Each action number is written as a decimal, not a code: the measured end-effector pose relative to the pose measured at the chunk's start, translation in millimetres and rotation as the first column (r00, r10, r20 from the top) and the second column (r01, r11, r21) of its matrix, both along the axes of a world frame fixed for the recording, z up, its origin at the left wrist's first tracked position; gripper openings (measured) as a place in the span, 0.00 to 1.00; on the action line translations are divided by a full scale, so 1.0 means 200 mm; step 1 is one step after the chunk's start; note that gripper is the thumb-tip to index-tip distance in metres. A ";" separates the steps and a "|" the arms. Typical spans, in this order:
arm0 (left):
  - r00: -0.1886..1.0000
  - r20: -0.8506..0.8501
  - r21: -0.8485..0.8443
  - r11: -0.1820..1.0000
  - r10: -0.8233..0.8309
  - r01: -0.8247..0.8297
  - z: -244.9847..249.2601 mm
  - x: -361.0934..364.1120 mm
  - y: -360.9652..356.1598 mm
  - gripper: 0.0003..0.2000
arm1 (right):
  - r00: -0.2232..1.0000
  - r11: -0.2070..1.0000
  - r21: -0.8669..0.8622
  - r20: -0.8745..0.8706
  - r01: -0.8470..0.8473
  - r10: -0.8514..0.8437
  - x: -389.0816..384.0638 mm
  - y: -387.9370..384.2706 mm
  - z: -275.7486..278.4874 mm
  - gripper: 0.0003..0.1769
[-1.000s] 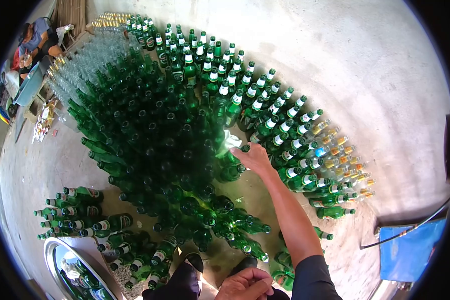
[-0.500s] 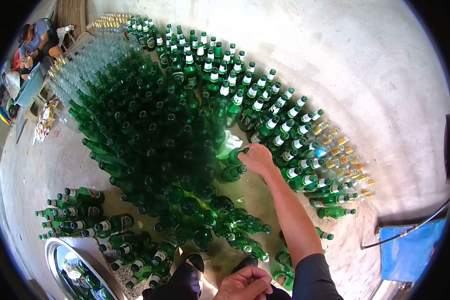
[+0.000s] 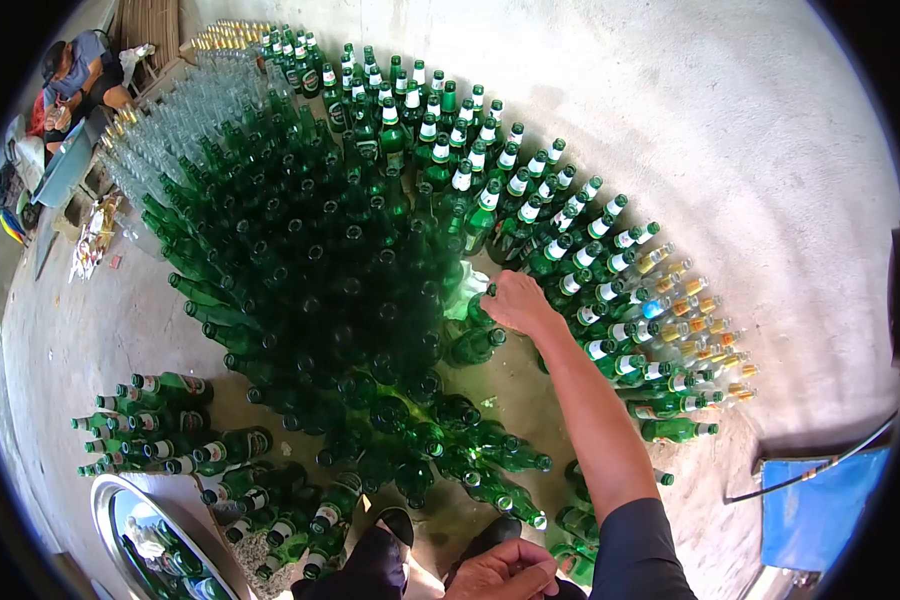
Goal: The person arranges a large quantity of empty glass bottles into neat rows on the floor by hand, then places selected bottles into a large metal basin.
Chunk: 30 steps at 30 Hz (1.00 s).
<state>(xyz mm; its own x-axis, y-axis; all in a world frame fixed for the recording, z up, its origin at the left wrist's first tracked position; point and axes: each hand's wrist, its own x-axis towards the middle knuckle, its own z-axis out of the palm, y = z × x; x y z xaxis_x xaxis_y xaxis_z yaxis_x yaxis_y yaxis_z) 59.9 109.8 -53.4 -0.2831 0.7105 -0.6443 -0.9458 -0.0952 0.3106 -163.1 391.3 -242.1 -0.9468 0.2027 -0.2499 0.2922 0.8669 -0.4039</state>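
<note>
My right hand [image 3: 518,302] reaches out over the floor, its fingers closed around the neck of a green glass bottle [image 3: 476,311]. Just below it leans another green bottle [image 3: 476,346], apart from my fingers. A crumpled pale scrap [image 3: 464,290] lies beside the held bottle. Close to my body, my left hand [image 3: 505,572] rests with curled fingers; whatever is in them, if anything, is hidden. A dense block of unlabelled green bottles [image 3: 310,250] stands to the left of my right hand. Green bottles with white neck labels [image 3: 530,208] stand in curved rows beyond it.
Clear bottles [image 3: 195,110] stand at the back left, gold-topped ones [image 3: 685,305] at the right. More green bottles [image 3: 235,447] surround my shoes. A metal basin [image 3: 105,500] holds bottles at lower left. Another person [image 3: 85,75] sits by a tub [image 3: 62,170]. A blue panel [image 3: 825,510] is at right.
The view has shifted slightly, so most things appear a little farther right. My right hand stays at the same bottle's neck, and my left hand stays low near my body.
</note>
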 end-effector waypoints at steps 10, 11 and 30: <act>1.000 0.010 -0.012 1.000 -0.014 0.014 -0.01 0.00 0.01 0.05 | 0.975 0.994 0.006 -0.196 0.111 -0.108 0.02 0.00 -0.09 0.21; 1.000 0.008 -0.008 1.000 -0.018 0.018 -0.01 0.00 0.01 0.05 | 0.974 0.993 0.010 -0.199 0.115 -0.111 0.02 0.00 -0.09 0.21; 1.000 -0.021 0.008 1.000 0.006 -0.006 -0.01 0.02 0.00 0.06 | 0.979 0.974 0.128 -0.103 0.188 -0.176 0.07 -0.12 -0.03 0.25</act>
<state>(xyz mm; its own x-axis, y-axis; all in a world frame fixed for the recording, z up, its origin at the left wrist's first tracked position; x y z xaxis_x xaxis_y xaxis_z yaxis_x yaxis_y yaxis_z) 63.6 110.6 -54.8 -0.3008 0.7139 -0.6323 -0.9385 -0.1037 0.3294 -150.0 368.1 -247.3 -0.9084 0.3996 -0.1232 0.4176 0.8512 -0.3179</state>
